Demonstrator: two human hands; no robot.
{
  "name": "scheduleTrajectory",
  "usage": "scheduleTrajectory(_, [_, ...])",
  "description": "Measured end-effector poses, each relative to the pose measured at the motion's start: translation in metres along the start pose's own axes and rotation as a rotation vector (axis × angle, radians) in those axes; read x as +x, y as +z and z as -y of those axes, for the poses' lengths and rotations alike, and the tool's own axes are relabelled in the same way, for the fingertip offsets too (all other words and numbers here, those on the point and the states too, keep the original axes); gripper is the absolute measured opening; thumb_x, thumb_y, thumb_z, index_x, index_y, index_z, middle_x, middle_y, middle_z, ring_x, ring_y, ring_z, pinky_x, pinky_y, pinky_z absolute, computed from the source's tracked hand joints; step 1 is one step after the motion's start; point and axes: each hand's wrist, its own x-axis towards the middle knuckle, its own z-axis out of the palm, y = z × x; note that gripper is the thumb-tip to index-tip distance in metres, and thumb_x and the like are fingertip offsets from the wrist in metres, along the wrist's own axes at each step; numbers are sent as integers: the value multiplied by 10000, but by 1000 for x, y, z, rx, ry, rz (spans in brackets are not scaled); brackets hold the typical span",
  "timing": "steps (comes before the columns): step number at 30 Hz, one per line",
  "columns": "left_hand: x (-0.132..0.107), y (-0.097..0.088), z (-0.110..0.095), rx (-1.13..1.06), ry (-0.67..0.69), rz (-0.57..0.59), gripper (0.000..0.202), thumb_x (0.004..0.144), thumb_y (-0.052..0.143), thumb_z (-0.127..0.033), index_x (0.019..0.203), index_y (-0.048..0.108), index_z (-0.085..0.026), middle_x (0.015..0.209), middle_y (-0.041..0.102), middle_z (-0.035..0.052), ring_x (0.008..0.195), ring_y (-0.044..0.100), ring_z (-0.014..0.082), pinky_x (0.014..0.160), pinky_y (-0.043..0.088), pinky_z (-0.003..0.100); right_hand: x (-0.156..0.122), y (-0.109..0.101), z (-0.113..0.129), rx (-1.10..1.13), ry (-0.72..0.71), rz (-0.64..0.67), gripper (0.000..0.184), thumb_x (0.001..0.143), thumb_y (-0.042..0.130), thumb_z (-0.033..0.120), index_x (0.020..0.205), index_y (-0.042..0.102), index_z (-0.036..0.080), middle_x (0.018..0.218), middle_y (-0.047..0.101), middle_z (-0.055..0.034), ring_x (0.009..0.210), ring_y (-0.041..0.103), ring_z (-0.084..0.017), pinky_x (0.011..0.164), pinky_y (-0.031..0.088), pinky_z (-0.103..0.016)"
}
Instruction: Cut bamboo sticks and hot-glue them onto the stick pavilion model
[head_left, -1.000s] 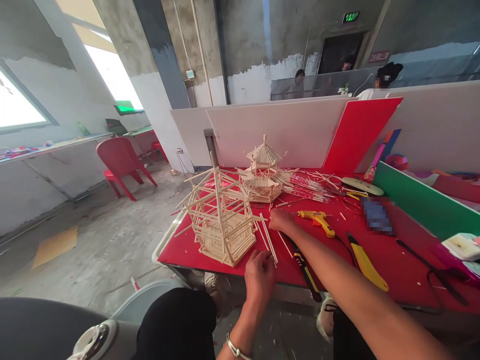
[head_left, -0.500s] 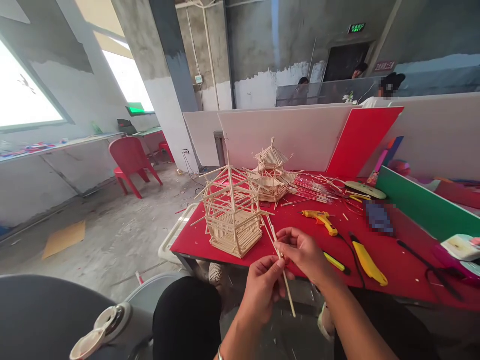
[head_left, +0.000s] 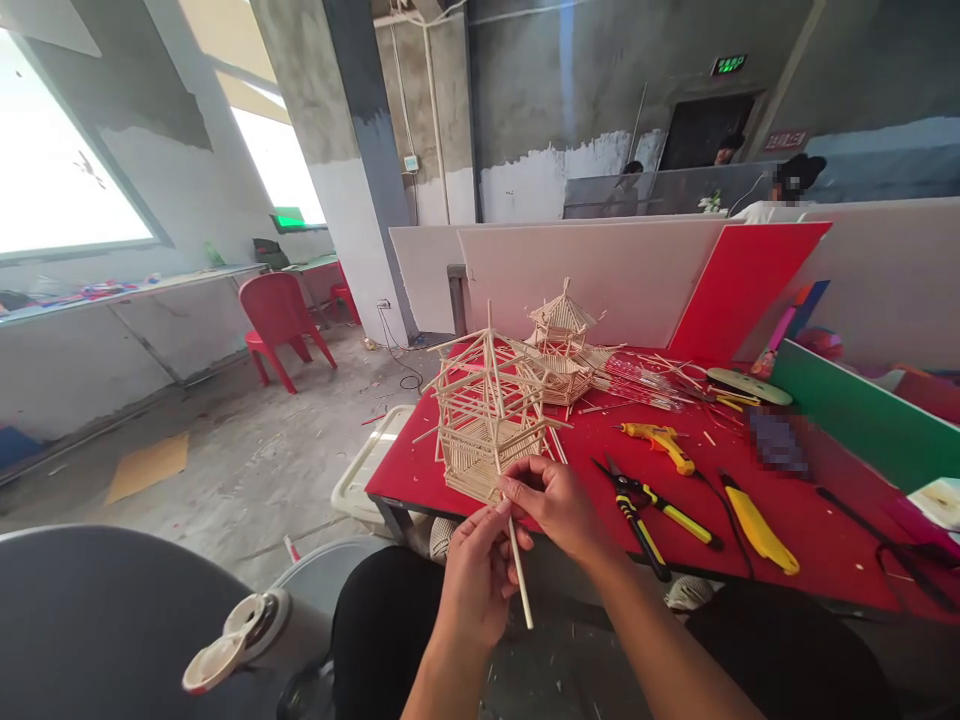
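My left hand (head_left: pixel 480 562) and my right hand (head_left: pixel 553 505) both pinch a thin wooden stick (head_left: pixel 521 585) just off the table's front edge. Its lower end points down toward the floor, while its upper part is hidden by my fingers or blends with the sticks behind. Directly behind my hands stands an open six-sided stick-built model (head_left: pixel 469 468), with a slatted floor, posts and bare roof beams. Black-and-yellow hand cutters (head_left: pixel 636 518) lie with jaws apart to the right of my right hand. Farther right are a yellow glue gun (head_left: pixel 667 447) and a yellow utility knife (head_left: pixel 759 525).
A roofed stick pavilion (head_left: pixel 564 318) stands behind on the red table (head_left: pixel 592 470), with loose sticks in plastic (head_left: pixel 637 378) beside it. White boards (head_left: pixel 585 280) form a partition at the back. A lidded cup (head_left: pixel 262 625) is at lower left. Other people sit beyond the partition.
Both hands have moved left with the stick, now in front of the model. The hand cutters, mostly covered by my right hand before, are now in full view. The camera has turned slightly left.
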Motion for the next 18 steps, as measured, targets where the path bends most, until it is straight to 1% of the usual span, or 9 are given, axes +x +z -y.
scheduleTrajectory(2, [4, -1, -1, -18, -9, 1, 312, 684, 795, -356, 697, 593, -120, 522, 618, 12, 298, 419, 40, 276, 210, 134, 2, 1, 0, -16, 1, -7, 283, 697, 747, 430, 797, 650, 183, 670, 639, 16, 614, 607, -132, 575, 499, -239])
scheduleTrajectory(6, [9, -1, -5, -52, -11, 14, 298, 680, 788, -327, 675, 580, -115, 533, 614, 9, 303, 382, 20, 279, 191, 127, 3, 1, 3, -100, -12, -34, 314, 722, 704, 488, 798, 655, 188, 658, 650, 7, 561, 608, -132, 529, 491, -237])
scheduleTrajectory(9, [11, -1, -9, -83, -65, 9, 280, 674, 772, -304, 657, 576, -106, 533, 602, 4, 308, 362, 9, 282, 168, 121, 4, 1, 4, -144, -7, -53, 332, 727, 683, 519, 794, 657, 195, 663, 664, -3, 559, 618, -143, 524, 494, -246])
scheduleTrajectory(14, [13, 1, -11, -118, -112, 1, 234, 686, 734, -273, 668, 577, -100, 538, 596, -2, 309, 323, -5, 287, 146, 117, 6, 2, 4, -93, 12, -33, 331, 727, 702, 505, 802, 640, 188, 677, 659, -3, 587, 625, -147, 549, 488, -246])
scheduleTrajectory(16, [12, 1, -10, -118, -109, -5, 253, 682, 747, -283, 662, 560, -113, 521, 582, -11, 307, 309, -6, 287, 142, 118, 5, 2, 5, -90, 16, -26, 347, 737, 696, 520, 808, 635, 186, 682, 650, 1, 594, 620, -147, 554, 481, -245])
scheduleTrajectory(18, [11, 0, -8, -103, -80, -7, 270, 682, 766, -299, 686, 559, -126, 517, 581, -17, 307, 313, 1, 288, 146, 122, 1, 1, 8, -133, -18, -25, 350, 769, 671, 529, 823, 648, 183, 721, 664, -8, 656, 631, -155, 610, 491, -250])
